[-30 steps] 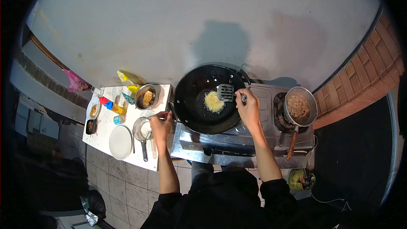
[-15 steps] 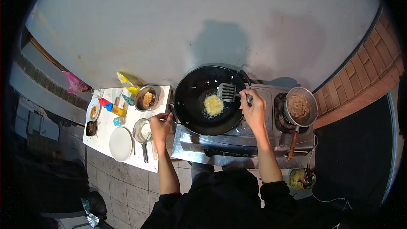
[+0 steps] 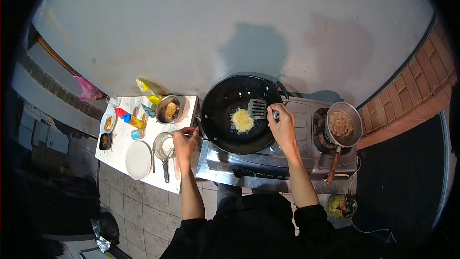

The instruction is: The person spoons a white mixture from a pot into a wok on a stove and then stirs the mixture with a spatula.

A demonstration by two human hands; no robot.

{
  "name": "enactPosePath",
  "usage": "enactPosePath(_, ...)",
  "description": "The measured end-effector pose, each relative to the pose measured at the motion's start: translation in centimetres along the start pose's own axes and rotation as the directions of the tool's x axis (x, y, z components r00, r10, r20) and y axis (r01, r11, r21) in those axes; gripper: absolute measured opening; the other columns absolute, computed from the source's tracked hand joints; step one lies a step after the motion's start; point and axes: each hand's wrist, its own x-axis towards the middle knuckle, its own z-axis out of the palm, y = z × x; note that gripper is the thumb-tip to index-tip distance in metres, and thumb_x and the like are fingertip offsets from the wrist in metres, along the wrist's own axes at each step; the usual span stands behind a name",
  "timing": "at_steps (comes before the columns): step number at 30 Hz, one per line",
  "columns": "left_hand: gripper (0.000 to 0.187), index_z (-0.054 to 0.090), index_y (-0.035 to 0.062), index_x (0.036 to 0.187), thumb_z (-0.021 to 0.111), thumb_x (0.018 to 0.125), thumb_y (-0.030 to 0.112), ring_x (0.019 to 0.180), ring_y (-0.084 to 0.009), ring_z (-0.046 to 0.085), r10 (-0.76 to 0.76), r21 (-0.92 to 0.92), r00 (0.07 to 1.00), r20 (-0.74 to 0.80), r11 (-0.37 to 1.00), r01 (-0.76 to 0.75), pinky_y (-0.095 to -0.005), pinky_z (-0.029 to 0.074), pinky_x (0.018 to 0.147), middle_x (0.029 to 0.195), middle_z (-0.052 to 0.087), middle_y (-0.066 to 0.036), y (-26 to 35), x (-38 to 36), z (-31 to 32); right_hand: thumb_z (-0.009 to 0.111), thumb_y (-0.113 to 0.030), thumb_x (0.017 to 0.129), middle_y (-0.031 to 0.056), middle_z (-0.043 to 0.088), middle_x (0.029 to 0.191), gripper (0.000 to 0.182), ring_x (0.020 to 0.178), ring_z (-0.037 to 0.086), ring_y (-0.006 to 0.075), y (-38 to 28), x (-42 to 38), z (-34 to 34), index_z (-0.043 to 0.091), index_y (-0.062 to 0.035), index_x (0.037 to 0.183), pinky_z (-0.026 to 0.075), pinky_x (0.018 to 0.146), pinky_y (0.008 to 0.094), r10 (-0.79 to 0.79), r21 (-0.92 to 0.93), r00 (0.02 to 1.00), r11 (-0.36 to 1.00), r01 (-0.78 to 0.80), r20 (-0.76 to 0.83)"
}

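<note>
A black wok [image 3: 225,138] sits on the stove with a pale yellow, frying piece of food [image 3: 242,121] in bubbling oil at its middle. My right hand [image 3: 282,125] is closed around the handle of a slotted spatula [image 3: 257,109]. The spatula's head is inside the wok, right beside the food's upper right edge; whether they touch is hard to tell. At the wok's left side, my left hand [image 3: 185,143] is closed, its fingertips pinching the small side handle. Just left of that hand stands a small saucepan [image 3: 162,140] with white contents.
A strainer-like pan [image 3: 357,129] of cooked pieces rests on the right burner, its wooden handle pointing toward me. On the white table [image 3: 143,157] are a white plate [image 3: 138,159], a metal bowl [image 3: 167,120] with food, and a yellow bottle [image 3: 137,123]. A wall rises behind the stove.
The view has shifted slightly. My right hand has brought the spatula's head a little lower, nearer the food. My left hand stays at the wok's handle.
</note>
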Motion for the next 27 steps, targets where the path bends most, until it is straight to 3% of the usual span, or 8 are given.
enactPosePath(12,0.023,0.069,-0.0057,0.084,0.074,0.076,0.015,0.056,-0.0189,0.062,0.029,-0.006,1.000,-0.001,1.000,-0.029,-0.0299,0.048,0.056,0.064,0.065,-0.015,0.0,-0.1,0.2,0.061,-0.002,0.084,0.0173,0.059,0.079,0.008,0.065,0.058,0.0341,-0.1,-0.4,-0.1,0.057,0.0047,0.085,0.045,0.058,0.0383,0.032,-0.029,0.999,0.999,-0.032,0.006)
enactPosePath(18,0.023,0.069,-0.0059,0.083,0.074,0.076,0.016,0.055,-0.0185,0.062,0.043,-0.011,0.999,0.004,0.999,-0.043,-0.0296,0.048,0.055,0.063,0.065,-0.014,-0.1,0.0,0.2,0.061,-0.001,0.084,0.0170,0.059,0.080,0.007,0.068,0.059,0.0345,-0.6,-0.6,0.4,0.058,0.0043,0.085,0.045,0.059,0.0377,-0.076,-0.089,0.997,0.993,0.076,0.000)
enactPosePath(21,0.023,0.069,-0.0057,0.083,0.073,0.077,0.016,0.055,-0.0181,0.062,0.045,-0.017,0.999,0.005,0.999,-0.045,-0.0293,0.047,0.055,0.064,0.065,-0.013,-0.3,0.0,0.3,0.063,-0.001,0.083,0.0165,0.059,0.079,0.007,0.067,0.059,0.0334,-0.9,-0.7,0.3,0.058,0.0046,0.084,0.046,0.058,0.0371,0.022,-0.049,1.000,0.999,-0.023,-0.015)
enactPosePath(27,0.020,0.071,-0.0020,0.084,0.071,0.080,0.018,0.052,-0.0170,0.061,0.059,-0.010,0.998,-0.019,0.998,-0.059,-0.0300,0.046,0.052,0.064,0.066,-0.013,-0.7,-0.2,0.4,0.064,-0.001,0.082,0.0159,0.060,0.077,0.008,0.062,0.058,0.0313,-0.9,-0.7,0.2,0.059,0.0051,0.081,0.045,0.056,0.0354,-0.055,-0.032,0.989,0.998,0.051,-0.138)
